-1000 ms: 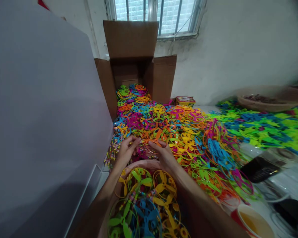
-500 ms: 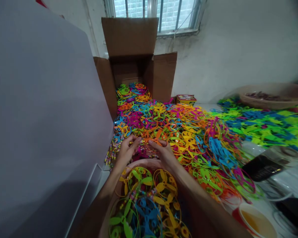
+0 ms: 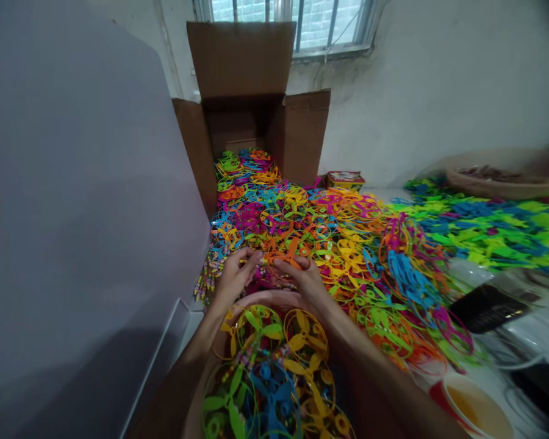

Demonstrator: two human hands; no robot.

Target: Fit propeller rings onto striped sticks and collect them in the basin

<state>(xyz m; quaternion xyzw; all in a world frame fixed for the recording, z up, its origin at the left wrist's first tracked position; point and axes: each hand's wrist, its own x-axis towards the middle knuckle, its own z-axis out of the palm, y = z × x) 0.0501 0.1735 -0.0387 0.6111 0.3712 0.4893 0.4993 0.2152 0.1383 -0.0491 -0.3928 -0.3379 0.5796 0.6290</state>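
Observation:
My left hand pinches a thin beaded stick with yellow and pink parts. Close on its right, my right hand has its thumb and fingers closed on an orange ringed propeller, held flat facing the stick. Whether stick and propeller touch is too small to tell. Below both wrists a pink basin holds green, blue and yellow propellers and more beaded sticks. A large pile of coloured propellers lies behind and to the right of my hands. Beaded sticks lie left of my left hand.
An open cardboard box stands behind the pile. A pale panel rises on the left. Green and blue plastic pieces lie at right beside a wide tub. A cup and clear plastic bags are at lower right.
The view has shifted slightly. My left hand's stick shows a little more clearly, pointing toward the propeller. Both hands stay in nearly the same place with the same grips.

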